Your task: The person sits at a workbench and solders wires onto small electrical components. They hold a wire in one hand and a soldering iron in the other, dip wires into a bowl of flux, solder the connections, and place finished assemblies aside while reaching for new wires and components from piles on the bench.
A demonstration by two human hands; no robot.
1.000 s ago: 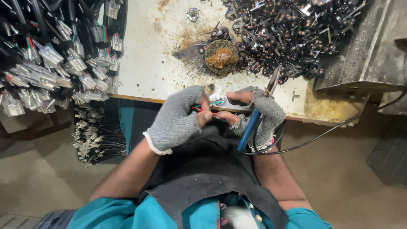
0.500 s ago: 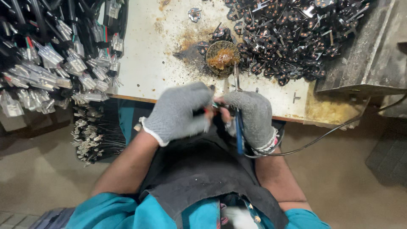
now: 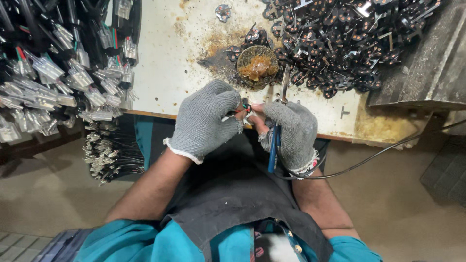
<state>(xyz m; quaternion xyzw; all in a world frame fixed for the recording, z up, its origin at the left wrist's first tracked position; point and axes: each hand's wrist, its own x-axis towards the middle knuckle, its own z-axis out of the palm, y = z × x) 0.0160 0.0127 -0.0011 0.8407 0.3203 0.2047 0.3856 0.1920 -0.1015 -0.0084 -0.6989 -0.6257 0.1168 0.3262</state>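
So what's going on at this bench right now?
A person in grey knit gloves works at a stained white table. The left hand pinches a small wired part, while the right hand holds a blue-handled soldering iron, tip up near a round flux tin. Wire harnesses lie left; dark small parts are heaped right.

The small wired part (image 3: 244,110) pinched between the left hand (image 3: 206,119) and right hand (image 3: 290,133) is mostly covered by gloved fingers. The picture's edges crop the heap of black pieces (image 3: 349,34) at far right, the connector bundles (image 3: 53,73) at left, and the counter (image 3: 165,63).
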